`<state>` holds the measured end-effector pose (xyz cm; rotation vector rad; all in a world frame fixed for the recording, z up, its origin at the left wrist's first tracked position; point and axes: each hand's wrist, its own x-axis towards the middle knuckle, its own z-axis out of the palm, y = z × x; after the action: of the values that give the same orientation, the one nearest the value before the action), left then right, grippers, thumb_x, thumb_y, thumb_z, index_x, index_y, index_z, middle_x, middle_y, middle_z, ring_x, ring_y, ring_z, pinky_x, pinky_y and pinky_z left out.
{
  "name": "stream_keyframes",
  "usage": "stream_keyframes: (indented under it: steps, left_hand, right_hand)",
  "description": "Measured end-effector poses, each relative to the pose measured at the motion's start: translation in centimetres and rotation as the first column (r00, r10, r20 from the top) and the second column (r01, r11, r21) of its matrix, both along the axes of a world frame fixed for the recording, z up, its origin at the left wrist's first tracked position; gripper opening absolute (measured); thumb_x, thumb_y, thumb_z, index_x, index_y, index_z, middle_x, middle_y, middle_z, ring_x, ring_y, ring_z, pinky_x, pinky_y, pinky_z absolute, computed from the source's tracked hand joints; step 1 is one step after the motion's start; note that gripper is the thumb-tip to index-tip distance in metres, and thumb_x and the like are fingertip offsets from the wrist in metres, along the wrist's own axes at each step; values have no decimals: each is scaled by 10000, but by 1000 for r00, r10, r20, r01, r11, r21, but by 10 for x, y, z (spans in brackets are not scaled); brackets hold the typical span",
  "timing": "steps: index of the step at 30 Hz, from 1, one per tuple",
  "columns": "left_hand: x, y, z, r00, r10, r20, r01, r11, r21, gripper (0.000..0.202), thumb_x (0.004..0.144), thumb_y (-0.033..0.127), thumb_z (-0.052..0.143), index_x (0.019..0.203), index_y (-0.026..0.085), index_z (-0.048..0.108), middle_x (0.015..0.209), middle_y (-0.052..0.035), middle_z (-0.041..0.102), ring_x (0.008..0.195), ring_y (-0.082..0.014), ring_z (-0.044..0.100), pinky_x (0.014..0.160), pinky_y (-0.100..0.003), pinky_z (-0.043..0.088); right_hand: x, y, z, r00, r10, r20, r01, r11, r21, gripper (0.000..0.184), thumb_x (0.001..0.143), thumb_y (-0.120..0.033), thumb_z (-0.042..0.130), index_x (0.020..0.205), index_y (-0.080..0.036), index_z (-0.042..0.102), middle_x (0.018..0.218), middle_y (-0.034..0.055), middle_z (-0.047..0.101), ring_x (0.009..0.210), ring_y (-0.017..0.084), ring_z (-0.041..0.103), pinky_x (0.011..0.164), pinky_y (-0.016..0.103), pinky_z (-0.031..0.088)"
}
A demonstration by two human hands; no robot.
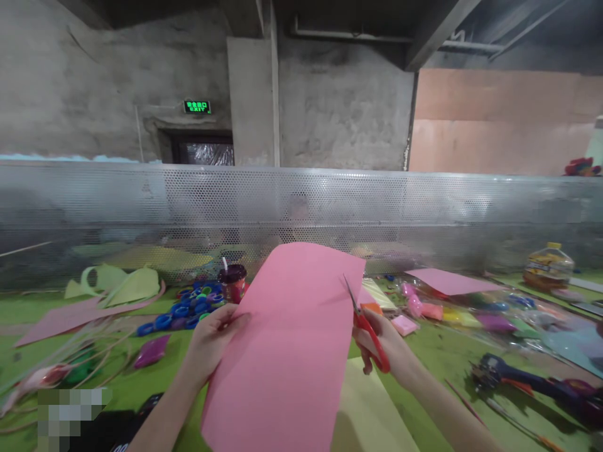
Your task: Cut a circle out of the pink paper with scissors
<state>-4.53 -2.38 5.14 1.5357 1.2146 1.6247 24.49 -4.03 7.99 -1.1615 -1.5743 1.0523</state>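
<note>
While its near end runs out of my view at the bottom, the pink sheet (292,339) stands raised between both hands, above the green table (179,358), with a pale yellow sheet (372,408) lying to its near right. I judge it light, thin and a little springy, since its far end bows in a curve; it should bend readily and could crease under a hard pinch, so I would take it by the side edges, thumb on the near face. That is how I have the left hand (214,339), clamped on the left edge. Opposite, the right hand (384,342) is closed around the red handles of the scissors (374,336), their blades at the sheet's right margin; I cannot tell whether those are apart or whether one passes behind the sheet. Farther left I see a purple packet (151,351), then blue rings (181,311) heaped beside a lidded cup (233,289). Beyond everything on the table runs a perforated metal barrier (330,201), and past it an exit sign (196,107) glows at left.
</note>
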Motion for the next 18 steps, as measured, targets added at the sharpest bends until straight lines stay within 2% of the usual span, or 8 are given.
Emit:
stream_keyframes:
  steps: [3,10,18]
  left_hand:
    - [-2,-1,2,1000,9,6,-9,1000,14,205,624,373,661,650,176,612,631,0,618,578,-144,544,527,-230,429]
    - [-2,-8,9,998,-39,44,42,997,-64,219,623,373,669,691,172,619,643,1,615,573,-133,534,503,-208,407]
    - [-6,-9,11,996,-56,-70,50,995,-85,248,660,406,636,734,170,617,693,-2,616,627,-148,540,554,-221,416]
  right_hand:
    - [3,-1,2,1000,9,21,-9,1000,-10,254,660,-383,541,684,-206,361,365,-131,360,246,78,414,269,170,274]
    - [13,1,5,994,71,82,-72,997,4,261,687,-393,554,733,-191,396,436,-113,400,301,71,456,321,177,326]
    - [28,-4,25,945,148,292,-147,989,-27,257,710,-379,553,716,-182,388,430,-107,392,320,88,486,346,190,347]
